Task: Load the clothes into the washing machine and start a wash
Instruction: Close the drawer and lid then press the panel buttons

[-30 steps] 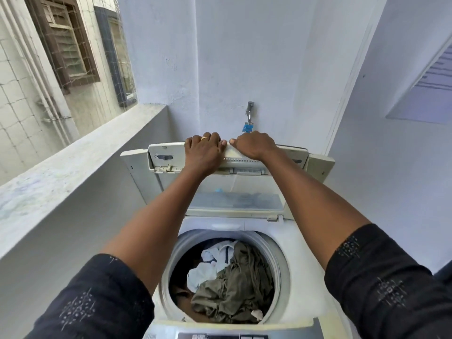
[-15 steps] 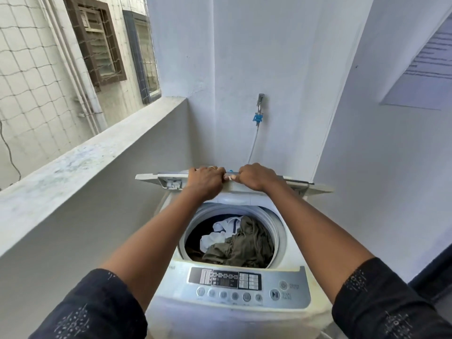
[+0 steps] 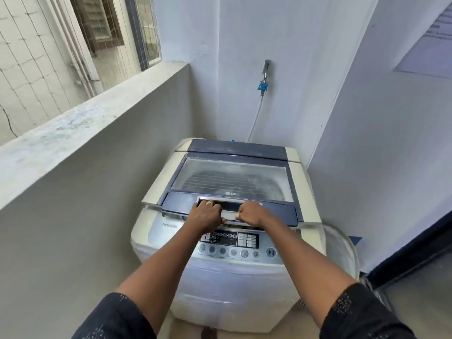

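Observation:
A white top-loading washing machine (image 3: 227,285) stands in a narrow corner. Its dark-framed lid (image 3: 234,184) with a clear window lies almost flat over the drum, its front edge still slightly raised. My left hand (image 3: 206,215) and my right hand (image 3: 252,214) both grip the lid's front handle, fingers curled over it. The clothes are hidden under the lid. The control panel (image 3: 232,243) with a row of round buttons and a play/pause button (image 3: 270,252) sits just below my hands.
A grey parapet wall (image 3: 97,148) runs along the left. White walls close in behind and on the right. A tap with a blue fitting (image 3: 263,81) and hose hangs on the back wall. A dark doorway edge (image 3: 403,255) lies at right.
Both hands have pulled the lid down from upright to nearly flat over the drum, covering the clothes. The view has stepped back, showing the control panel.

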The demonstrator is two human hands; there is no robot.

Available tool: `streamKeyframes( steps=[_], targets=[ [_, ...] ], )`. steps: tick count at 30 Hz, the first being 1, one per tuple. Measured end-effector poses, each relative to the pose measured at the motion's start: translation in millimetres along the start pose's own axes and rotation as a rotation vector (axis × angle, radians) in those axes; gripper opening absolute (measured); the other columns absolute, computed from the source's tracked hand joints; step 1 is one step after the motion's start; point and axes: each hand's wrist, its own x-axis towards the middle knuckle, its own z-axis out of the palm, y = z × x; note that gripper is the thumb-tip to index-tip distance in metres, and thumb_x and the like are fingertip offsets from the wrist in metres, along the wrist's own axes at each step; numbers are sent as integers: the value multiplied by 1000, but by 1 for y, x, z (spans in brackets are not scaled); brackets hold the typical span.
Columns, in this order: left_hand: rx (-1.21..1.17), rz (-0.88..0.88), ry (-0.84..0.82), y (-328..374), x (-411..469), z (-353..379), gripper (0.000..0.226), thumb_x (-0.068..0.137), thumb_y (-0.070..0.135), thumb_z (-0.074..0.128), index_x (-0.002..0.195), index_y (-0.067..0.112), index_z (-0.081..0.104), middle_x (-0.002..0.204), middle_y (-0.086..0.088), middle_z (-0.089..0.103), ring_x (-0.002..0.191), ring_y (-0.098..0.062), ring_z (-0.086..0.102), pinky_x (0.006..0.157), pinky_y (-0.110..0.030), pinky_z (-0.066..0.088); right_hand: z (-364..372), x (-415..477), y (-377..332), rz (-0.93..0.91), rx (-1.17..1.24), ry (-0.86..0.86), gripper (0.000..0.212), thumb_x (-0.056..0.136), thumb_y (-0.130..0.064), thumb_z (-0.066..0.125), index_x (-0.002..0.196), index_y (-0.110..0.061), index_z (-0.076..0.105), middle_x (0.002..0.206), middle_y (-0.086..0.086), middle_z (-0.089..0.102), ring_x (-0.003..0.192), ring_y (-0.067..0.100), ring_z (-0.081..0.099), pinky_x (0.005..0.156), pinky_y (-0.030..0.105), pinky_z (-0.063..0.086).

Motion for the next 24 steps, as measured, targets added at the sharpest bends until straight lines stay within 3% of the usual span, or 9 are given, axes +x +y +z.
streamKeyframes(
  steps=[4,14,16,18,19,22,24],
  targets=[
    [-46,-28,-37,-3,7,18,44,92,40,51,130,17,48,136,-13,48,126,-30,41,105,-40,32,19,5,7,13,4,-1,32,95,-20,51,114,4,61,122,20,60,114,34,54,93,35,43],
    [-265,-188,-127,-5,36,21,40,73,26,78,110,18,66,112,-2,68,110,-22,59,97,-34,46,35,19,18,17,26,43,28,95,-23,52,116,-6,58,124,12,59,116,29,53,98,39,41],
    [-297,-228,-185,-7,43,17,21,71,20,79,89,21,69,103,-3,67,106,-22,59,92,-30,47,36,21,19,13,19,48,29,95,-24,52,117,-7,56,126,11,59,117,29,52,98,38,40],
    [-313,-233,-276,-7,48,10,16,72,17,76,70,18,61,96,-4,61,96,-19,56,77,-24,44,36,23,20,9,21,56,29,94,-23,53,119,-7,56,126,11,59,118,29,52,99,38,39],
    [-321,-222,-312,-7,49,7,12,75,18,74,75,11,65,97,-5,60,94,-18,55,71,-23,42,36,24,20,12,25,58,29,94,-23,54,119,-8,56,126,11,59,118,29,52,99,38,39],
    [-389,-238,-368,-6,49,2,34,81,19,70,110,1,66,99,-6,61,90,-14,54,66,-21,42,36,27,20,33,30,56,27,92,-20,55,117,-8,57,124,11,60,116,29,53,98,38,40],
    [-304,-277,-352,-3,52,3,35,77,22,74,105,4,67,107,-3,65,94,-16,57,71,-22,45,38,30,20,47,25,67,26,91,-18,55,115,-8,59,122,11,62,115,30,54,97,37,41]
  ],
)
